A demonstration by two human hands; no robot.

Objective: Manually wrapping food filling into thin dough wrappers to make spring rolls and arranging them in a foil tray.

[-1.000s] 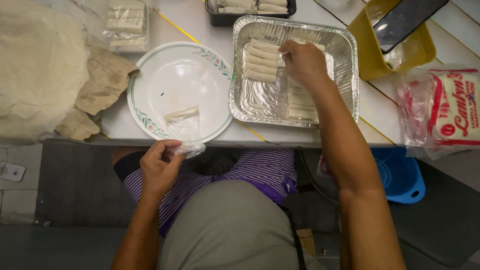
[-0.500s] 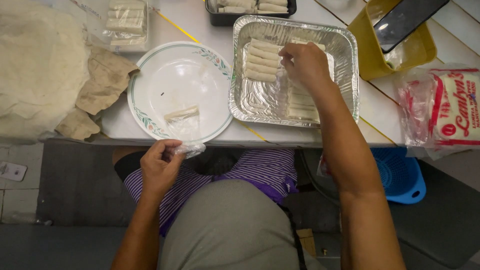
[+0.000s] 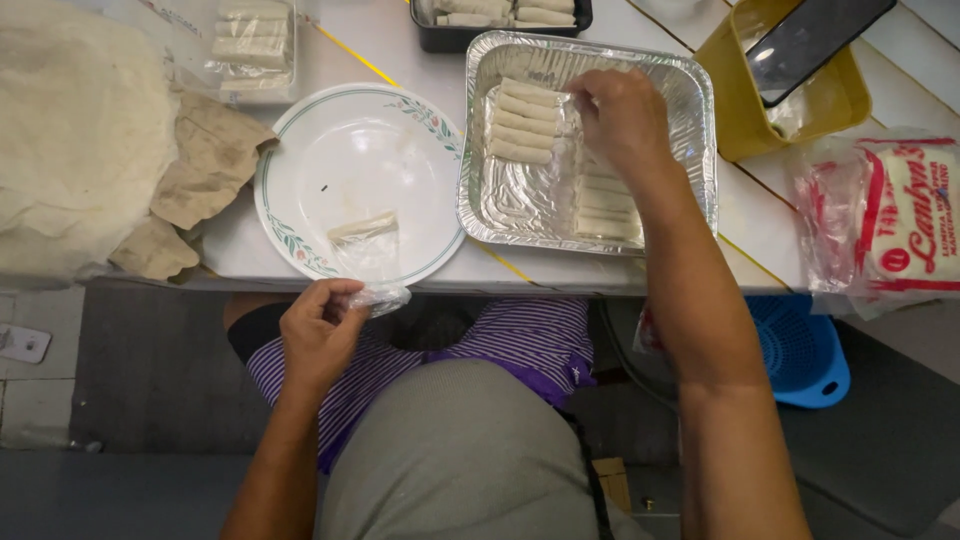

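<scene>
Head view, looking straight down at a seated person and the white surface [image 3: 700, 270] in front of them.

The left hand [image 3: 322, 330] sits just off the near edge of the surface, above the lap. Its grip is closed: thumb and fingers pinch the corner of a thin clear plastic sheet [image 3: 368, 255]. The sheet runs from the fingers up over the rim and lies partly inside a white plate [image 3: 300, 160] with a green and red floral border.

The right hand [image 3: 622, 118] reaches forward over a rectangular foil tray [image 3: 520, 205], just right of the plate. Its fingers are curled together at the top of the tray, touching the end of one pale rolled wrap, and the grip looks closed on it, though the fingertips are partly hidden. A row of pale rolls [image 3: 520, 122] lies side by side in the tray's upper left part; a second stack of rolls [image 3: 603, 200] lies under the forearm on the tray's right side.

To the left, a crumpled cloth [image 3: 75, 130] and brown paper [image 3: 205, 160] touch the plate. A clear pack of rolls [image 3: 252, 38] lies at the top left. A black tray [image 3: 500, 14] of rolls sits beyond the foil tray. To the right stand a yellow container [image 3: 830, 100] holding a dark phone [image 3: 815, 40], and a red and white bag of wrappers [image 3: 890, 220]. A blue basket [image 3: 800, 350] rests below the surface edge.
</scene>
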